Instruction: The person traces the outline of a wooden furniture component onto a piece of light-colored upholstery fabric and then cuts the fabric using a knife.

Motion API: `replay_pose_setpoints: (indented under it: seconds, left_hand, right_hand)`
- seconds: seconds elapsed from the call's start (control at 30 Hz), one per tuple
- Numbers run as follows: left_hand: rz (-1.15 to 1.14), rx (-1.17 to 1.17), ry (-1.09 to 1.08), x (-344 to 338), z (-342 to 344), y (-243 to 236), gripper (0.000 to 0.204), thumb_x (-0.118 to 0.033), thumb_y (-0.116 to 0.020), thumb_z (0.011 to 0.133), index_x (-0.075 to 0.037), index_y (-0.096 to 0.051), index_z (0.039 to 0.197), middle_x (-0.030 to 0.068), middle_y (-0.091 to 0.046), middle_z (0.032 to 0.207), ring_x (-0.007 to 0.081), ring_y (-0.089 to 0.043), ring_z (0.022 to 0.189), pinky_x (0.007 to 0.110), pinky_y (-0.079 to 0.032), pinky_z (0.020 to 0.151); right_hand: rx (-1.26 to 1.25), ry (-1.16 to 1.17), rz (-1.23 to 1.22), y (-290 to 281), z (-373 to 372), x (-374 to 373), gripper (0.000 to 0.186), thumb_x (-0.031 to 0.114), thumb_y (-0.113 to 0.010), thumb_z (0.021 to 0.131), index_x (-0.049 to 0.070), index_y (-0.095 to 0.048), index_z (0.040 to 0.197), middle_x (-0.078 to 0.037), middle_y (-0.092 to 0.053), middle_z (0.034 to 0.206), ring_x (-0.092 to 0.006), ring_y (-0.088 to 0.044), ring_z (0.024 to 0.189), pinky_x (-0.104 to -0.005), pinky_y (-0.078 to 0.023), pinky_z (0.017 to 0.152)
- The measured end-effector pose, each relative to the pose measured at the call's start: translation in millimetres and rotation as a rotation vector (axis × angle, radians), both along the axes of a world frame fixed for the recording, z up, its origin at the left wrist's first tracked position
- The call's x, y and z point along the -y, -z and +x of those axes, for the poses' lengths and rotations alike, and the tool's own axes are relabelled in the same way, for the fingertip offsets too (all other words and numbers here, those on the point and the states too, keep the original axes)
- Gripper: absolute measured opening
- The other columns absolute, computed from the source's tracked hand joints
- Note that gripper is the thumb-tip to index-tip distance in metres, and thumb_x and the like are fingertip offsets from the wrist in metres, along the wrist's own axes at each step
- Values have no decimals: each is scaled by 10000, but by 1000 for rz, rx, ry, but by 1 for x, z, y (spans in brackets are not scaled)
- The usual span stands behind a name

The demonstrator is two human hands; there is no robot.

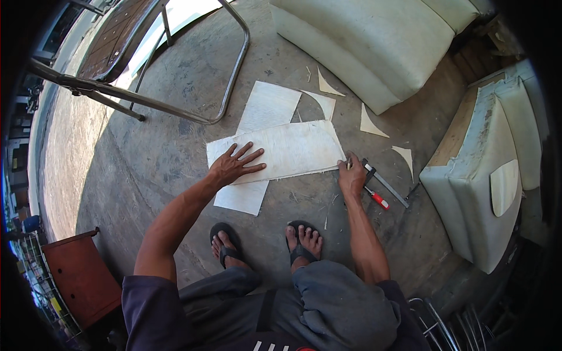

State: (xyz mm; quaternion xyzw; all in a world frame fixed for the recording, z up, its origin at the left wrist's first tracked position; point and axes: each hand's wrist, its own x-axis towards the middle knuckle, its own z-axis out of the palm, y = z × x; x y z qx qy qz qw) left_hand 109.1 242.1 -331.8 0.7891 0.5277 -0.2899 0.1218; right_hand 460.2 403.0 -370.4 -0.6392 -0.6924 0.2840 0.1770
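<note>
A pale, thin rectangular board (pixel 287 153) with slightly curved edges lies on the concrete floor in front of my feet. Across its left end my left hand (pixel 232 167) rests flat, fingers spread. Beneath it, at an angle, is a second pale board (pixel 270 105) whose two ends stick out. My right hand (pixel 352 175) is closed at the right corner of the upper board; a short, thin, light-coloured bit shows between its fingers, too small to name. Just right of that hand lies a bar clamp (pixel 387 186) with a red handle, on the floor.
Several curved offcuts (pixel 371 124) are scattered beyond the boards. A cream padded seat (pixel 363 47) stands at the far right, and another worn padded piece (pixel 474 169) to the right. A metal-framed stand (pixel 175 108) is at far left, a reddish-brown box (pixel 79 278) at near left.
</note>
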Motion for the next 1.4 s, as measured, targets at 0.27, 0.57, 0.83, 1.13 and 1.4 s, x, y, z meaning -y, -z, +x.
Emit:
replay_pose_setpoints:
  seconds: [0.27, 0.57, 0.83, 1.13, 1.4]
  left_hand:
    - [-49, 98, 112, -28, -2, -18, 687, -127, -511, 1024, -460, -286, 1581, 23, -206, 1721, 319, -260, 1561, 493, -284, 1273]
    - [-32, 66, 355, -54, 17, -19, 534, -137, -599, 987, -318, -401, 1449, -7, -104, 1741, 284, -134, 1598, 531, -245, 1283]
    - [-67, 66, 230, -44, 19, -6, 821, -159, -551, 1007, -471, -108, 1624, -64, 9, 1749, 270, -83, 1606, 550, -233, 1287]
    - [-96, 27, 206, -43, 23, -10, 942, -136, -629, 955, -513, -72, 1615, -93, 58, 1744, 281, -26, 1608, 673, -351, 1196]
    - [-83, 95, 149, -35, 22, 0, 887, -174, -608, 975, -520, -97, 1612, -118, 70, 1738, 267, -9, 1608, 673, -344, 1201]
  right_hand:
    - [87, -62, -73, -31, 75, 94, 423, 269, -709, 919, 34, -667, 1269, -221, -673, 1129, -421, -646, 1069, -480, -503, 957]
    - [218, 447, 112, -68, 155, 35, 379, 310, -677, 954, 31, -656, 1209, -199, -672, 1122, -426, -649, 1082, -509, -525, 885]
    - [538, 460, -98, -30, 205, -46, 288, 227, -631, 939, -6, -610, 1107, -270, -690, 1142, -508, -654, 1054, -591, -509, 907]
    - [-123, -49, -56, -33, 87, -22, 456, 161, -617, 895, 68, -620, 1341, -157, -670, 1002, -328, -665, 922, -400, -525, 863]
    - [344, -595, -209, -76, -48, -25, 944, 225, -895, 725, -3, -410, 1501, -226, -482, 1345, -406, -500, 1250, -483, -454, 1043]
